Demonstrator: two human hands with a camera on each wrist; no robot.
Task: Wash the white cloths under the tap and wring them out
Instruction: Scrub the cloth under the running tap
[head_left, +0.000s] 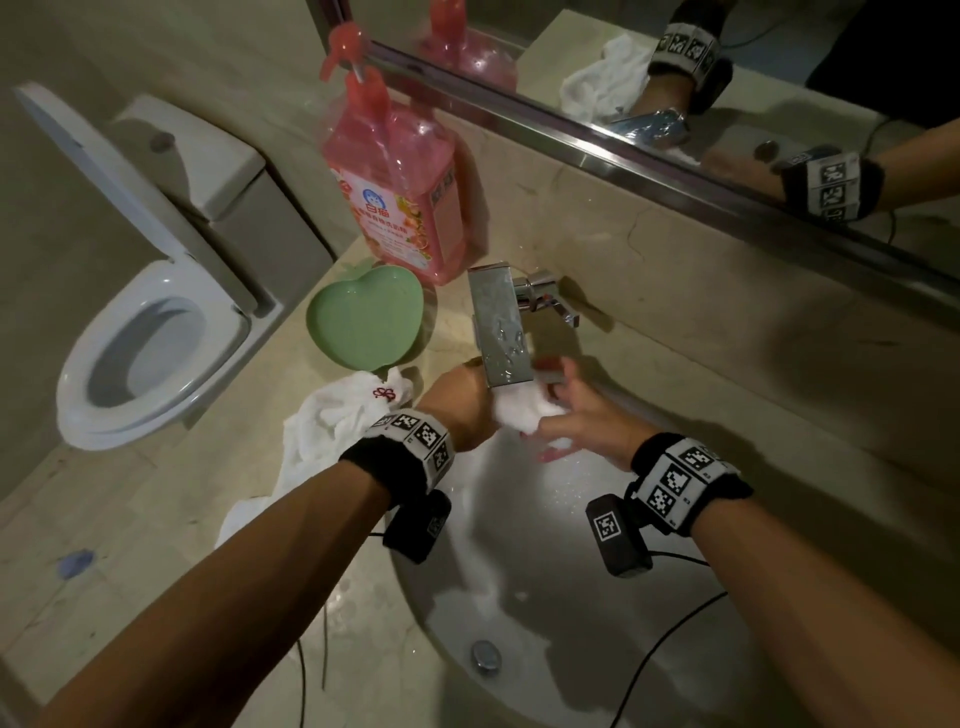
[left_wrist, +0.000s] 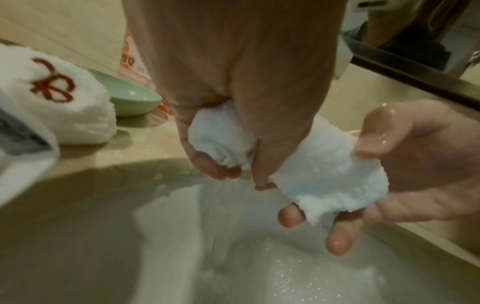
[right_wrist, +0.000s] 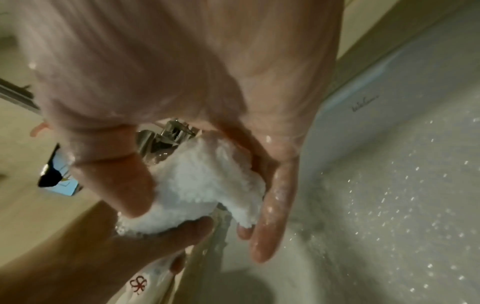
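Two hands share one small white terry cloth (left_wrist: 319, 170), bunched into a short roll. The left hand (head_left: 462, 405) has its fingers (left_wrist: 207, 166) curled tight round one end, fist-like, so that only a knob of towelling shows below the palm. The right hand (head_left: 582, 415) holds the other end more loosely: thumb pressed on top, wet fingers (right_wrist: 270, 216) nearly straight beneath, cupping rather than clenching. The roll's long axis runs from fist to cupped palm, roughly parallel to the back edge of the beige stone bench (head_left: 171, 519), and it sits directly below the spout of the square chrome tap (head_left: 501, 325), over the back of the white basin (head_left: 571, 597). Droplets fall from beneath the left fist.

A wringing twist, I judge, turns on that axis: the hands are already at opposite ends, but the right needs to close fully before counter-rotating.

A second white cloth with a red embroidered flower (head_left: 337, 415) lies crumpled on the bench at the basin's left rim, just beside the left wrist, so the left hand is nearer to it. Behind it sit a green heart-shaped dish (head_left: 358, 322) and a pink pump bottle of soap (head_left: 400, 197).
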